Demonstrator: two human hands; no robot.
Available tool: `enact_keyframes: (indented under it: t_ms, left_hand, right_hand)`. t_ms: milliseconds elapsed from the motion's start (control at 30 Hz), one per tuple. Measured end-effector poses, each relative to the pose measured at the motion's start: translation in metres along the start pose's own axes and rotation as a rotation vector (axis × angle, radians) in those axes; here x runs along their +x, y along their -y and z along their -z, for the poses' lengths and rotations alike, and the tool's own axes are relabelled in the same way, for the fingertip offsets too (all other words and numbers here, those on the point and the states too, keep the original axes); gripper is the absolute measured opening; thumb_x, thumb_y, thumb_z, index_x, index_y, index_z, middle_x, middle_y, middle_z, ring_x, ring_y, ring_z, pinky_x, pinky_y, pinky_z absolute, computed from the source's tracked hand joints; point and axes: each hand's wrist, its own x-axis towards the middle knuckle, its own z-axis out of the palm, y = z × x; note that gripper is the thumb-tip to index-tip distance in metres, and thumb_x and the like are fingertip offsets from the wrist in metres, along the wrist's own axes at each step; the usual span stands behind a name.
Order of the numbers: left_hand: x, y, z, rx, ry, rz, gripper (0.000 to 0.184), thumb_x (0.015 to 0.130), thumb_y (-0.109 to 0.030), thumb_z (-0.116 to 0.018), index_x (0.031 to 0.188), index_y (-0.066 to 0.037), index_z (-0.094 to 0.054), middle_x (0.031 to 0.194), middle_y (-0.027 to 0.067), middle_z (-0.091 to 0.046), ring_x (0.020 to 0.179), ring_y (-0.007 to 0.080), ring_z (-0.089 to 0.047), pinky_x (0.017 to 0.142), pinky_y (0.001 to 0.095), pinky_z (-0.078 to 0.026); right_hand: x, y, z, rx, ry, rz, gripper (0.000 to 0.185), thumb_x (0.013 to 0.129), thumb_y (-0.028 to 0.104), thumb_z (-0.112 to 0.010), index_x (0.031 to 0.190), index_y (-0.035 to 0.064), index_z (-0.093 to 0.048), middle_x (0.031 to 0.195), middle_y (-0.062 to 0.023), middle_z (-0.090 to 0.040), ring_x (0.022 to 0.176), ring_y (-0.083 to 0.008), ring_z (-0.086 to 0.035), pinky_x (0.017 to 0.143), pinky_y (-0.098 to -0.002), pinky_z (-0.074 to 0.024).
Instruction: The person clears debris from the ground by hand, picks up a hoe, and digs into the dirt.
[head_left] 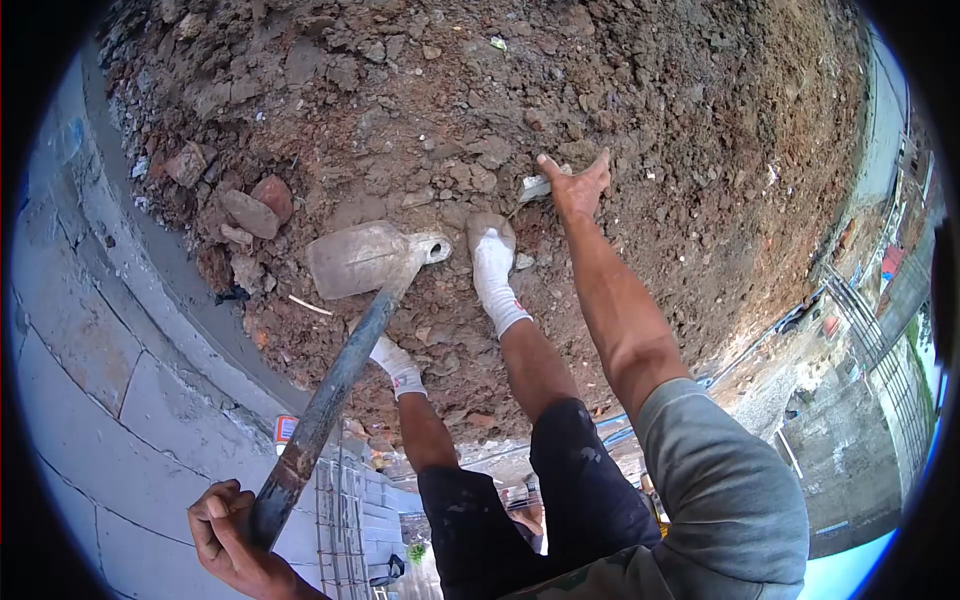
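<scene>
At the lower left, my left hand (pixel 235 545) is closed around the end of the long dark handle of a hoe (pixel 335 385). The hoe's broad, mud-coated blade (pixel 360 260) rests on the soil left of my feet, with its socket ring beside my forward foot (pixel 492 260). My right hand (pixel 582 185) reaches low over the dirt with thumb and fingers spread apart. A pale, flat chunk (pixel 535 188) lies just beside and partly behind the thumb; whether they touch is unclear. Both feet wear white socks, and the other foot (pixel 395 362) is partly behind the handle.
Loose brown soil (pixel 690 150) with small stones spreads ahead. Several larger rocks (pixel 250 212) are piled at the left, near a curved concrete edge (pixel 170 290) and a grey block wall (pixel 100 400). Metal rebar (pixel 340 520) stands behind me, and a metal grid (pixel 880 340) is at the right.
</scene>
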Motion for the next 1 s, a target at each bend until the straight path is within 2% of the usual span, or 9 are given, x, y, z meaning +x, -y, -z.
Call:
enact_keyframes:
  t_ms: [133, 267, 367, 400, 533, 667, 733, 867, 1000]
  left_hand:
    - [-0.002, 0.000, 0.001, -0.040, -0.023, -0.002, 0.031, 0.098, -0.024, -0.051, 0.079, 0.000, -0.054, 0.081, 0.0128, -0.059, 0.077, 0.0156, -0.054, 0.072, 0.0280, -0.044]
    - [0.001, -0.011, -0.006, -0.102, -0.096, 0.010, 0.027, 0.096, -0.021, -0.052, 0.079, 0.000, -0.055, 0.081, 0.0151, -0.064, 0.067, 0.0153, -0.058, 0.066, 0.0281, -0.047]
    - [0.004, -0.014, -0.003, -0.161, -0.040, -0.047, 0.025, 0.096, -0.017, -0.053, 0.080, 0.002, -0.057, 0.082, 0.0145, -0.065, 0.068, 0.0155, -0.059, 0.066, 0.0283, -0.048]
    - [0.005, -0.017, -0.004, -0.193, -0.030, -0.041, 0.022, 0.095, -0.014, -0.054, 0.080, 0.003, -0.057, 0.082, 0.0148, -0.065, 0.069, 0.0159, -0.060, 0.067, 0.0285, -0.049]
    - [0.007, -0.016, -0.004, -0.260, 0.002, -0.055, 0.018, 0.095, -0.010, -0.055, 0.082, 0.003, -0.057, 0.082, 0.0136, -0.066, 0.070, 0.0152, -0.060, 0.067, 0.0274, -0.049]
    - [0.001, -0.002, 0.001, -0.246, 0.000, -0.028, 0.016, 0.092, -0.006, -0.056, 0.081, 0.004, -0.060, 0.077, 0.0107, -0.066, 0.069, 0.0126, -0.058, 0.065, 0.0271, -0.046]
    - [-0.006, 0.012, 0.005, -0.250, 0.023, -0.016, 0.023, 0.094, -0.017, -0.058, 0.082, 0.002, -0.060, 0.082, 0.0117, -0.065, 0.071, 0.0158, -0.060, 0.067, 0.0292, -0.050]
    - [-0.016, 0.025, 0.007, -0.319, 0.041, -0.018, 0.019, 0.093, -0.013, -0.058, 0.083, 0.003, -0.060, 0.082, 0.0109, -0.065, 0.072, 0.0144, -0.061, 0.068, 0.0282, -0.049]
    - [-0.023, 0.038, 0.012, -0.336, 0.085, -0.096, 0.012, 0.090, -0.008, -0.059, 0.084, 0.003, -0.060, 0.081, 0.0112, -0.066, 0.073, 0.0136, -0.061, 0.068, 0.0282, -0.048]
  right_hand:
    - [0.002, 0.027, -0.015, -0.248, 0.152, -0.050, 0.104, 0.069, 0.032, -0.083, 0.148, 0.0135, -0.018, 0.135, -0.0270, -0.030, 0.118, -0.0456, -0.047, 0.096, -0.0478, -0.0465]
    - [0.023, -0.015, -0.033, -0.111, 0.120, 0.377, 0.071, 0.072, 0.007, -0.070, 0.136, 0.0118, -0.038, 0.118, -0.0233, -0.050, 0.098, -0.0363, -0.060, 0.084, -0.0419, -0.0513]
    - [-0.036, 0.040, -0.006, 0.566, 0.491, -0.139, 0.066, 0.071, -0.002, -0.068, 0.130, 0.0104, -0.042, 0.111, -0.0186, -0.056, 0.094, -0.0293, -0.061, 0.075, -0.0396, -0.0534]
    - [-0.044, 0.032, -0.030, 0.634, 0.472, -0.063, 0.069, 0.074, -0.004, -0.064, 0.135, 0.0131, -0.037, 0.103, -0.0159, -0.061, 0.072, -0.0254, -0.065, 0.051, -0.0383, -0.0572]
    - [-0.169, 0.130, -0.023, 0.730, 0.850, 0.071, 0.067, 0.082, 0.016, -0.072, 0.141, 0.0148, -0.039, 0.125, -0.0158, -0.050, 0.096, -0.0237, -0.062, 0.072, -0.0346, -0.0562]
    - [-0.208, 0.142, -0.056, 0.144, 0.781, 0.627, 0.070, 0.081, 0.036, -0.069, 0.140, 0.0074, -0.042, 0.129, -0.0282, -0.048, 0.119, -0.0417, -0.048, 0.103, -0.0422, -0.0396]
    - [-0.225, 0.127, -0.053, -0.111, 0.717, 0.585, 0.071, 0.081, 0.037, -0.068, 0.137, 0.0028, -0.043, 0.129, -0.0279, -0.048, 0.125, -0.0413, -0.044, 0.107, -0.0429, -0.0359]
    - [-0.252, 0.035, -0.068, -0.157, 0.682, 0.109, 0.065, 0.083, 0.038, -0.066, 0.128, -0.0050, -0.045, 0.116, -0.0248, -0.056, 0.113, -0.0378, -0.053, 0.099, -0.0486, -0.0437]
    - [-0.289, 0.067, -0.017, 0.677, 1.043, -0.883, 0.035, 0.086, 0.029, -0.064, 0.106, 0.0012, -0.055, 0.088, -0.0148, -0.063, 0.073, -0.0301, -0.064, 0.066, -0.0446, -0.0568]
